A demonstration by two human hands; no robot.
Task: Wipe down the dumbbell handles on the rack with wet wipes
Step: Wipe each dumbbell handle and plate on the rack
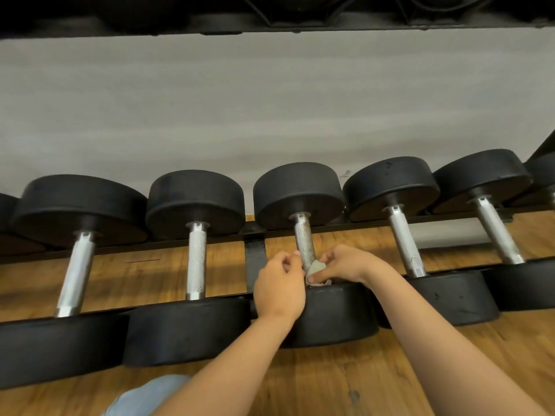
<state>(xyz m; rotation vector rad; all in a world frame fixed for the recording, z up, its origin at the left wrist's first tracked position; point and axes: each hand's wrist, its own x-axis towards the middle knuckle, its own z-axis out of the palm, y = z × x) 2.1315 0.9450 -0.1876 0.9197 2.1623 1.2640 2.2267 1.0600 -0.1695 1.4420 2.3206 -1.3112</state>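
Observation:
Several black dumbbells with silver handles lie side by side on a low black rack. The middle dumbbell's knurled handle looks stained and rusty. Both hands meet at its near end. My right hand pinches a crumpled white wet wipe against the lower part of that handle. My left hand sits just left of the handle, its fingers curled toward the wipe; whether it grips the wipe is hidden. The handle's near end is covered by the hands.
Neighbouring handles stand close on either side. A wooden floor lies under and in front of the rack, a grey wall behind. A dark upper shelf overhangs at the top. My knee in light jeans is at bottom left.

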